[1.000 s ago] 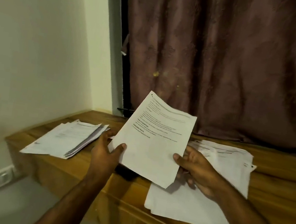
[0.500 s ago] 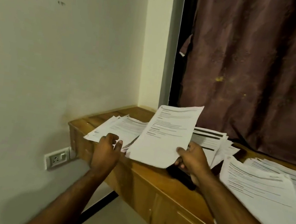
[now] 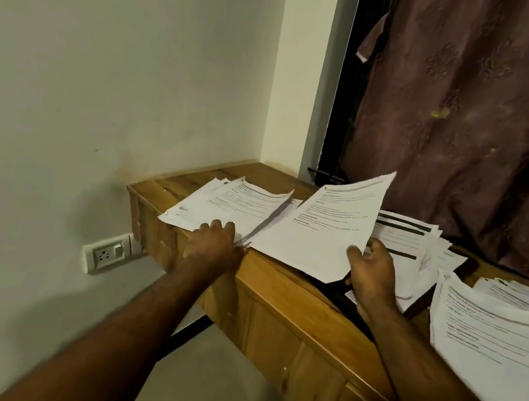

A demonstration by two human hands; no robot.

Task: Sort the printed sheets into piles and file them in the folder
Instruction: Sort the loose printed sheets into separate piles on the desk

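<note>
While the head camera looks down along both forearms, the right hand (image 3: 372,271) pinches a printed sheet (image 3: 320,229) at its lower right corner, thumb on the printed face and fingers curled behind it; the sheet is tilted up off the counter (image 3: 280,292), its far corner raised against the curtain (image 3: 474,121), its near left edge low over the wood. The left hand (image 3: 215,244) rests at the near edge of the left pile (image 3: 231,205), knuckles up, fingers bent onto the paper; whether it actually grips any sheets cannot be told, since the fingertips are hidden. That pile lies at the counter's left end, close to the wall (image 3: 103,73), its top sheet curling at the far right corner. Behind the held sheet a second pile (image 3: 418,244) is fanned loosely, with dark bars across its pages; further right a third pile (image 3: 493,337) reaches the frame's edge and overhangs the counter front. Under the right wrist a dark flat object (image 3: 338,297) lies on the wood, partly covered by paper; what it is cannot be told. Low on the wall, just left of the counter, sits a socket (image 3: 107,254).
</note>
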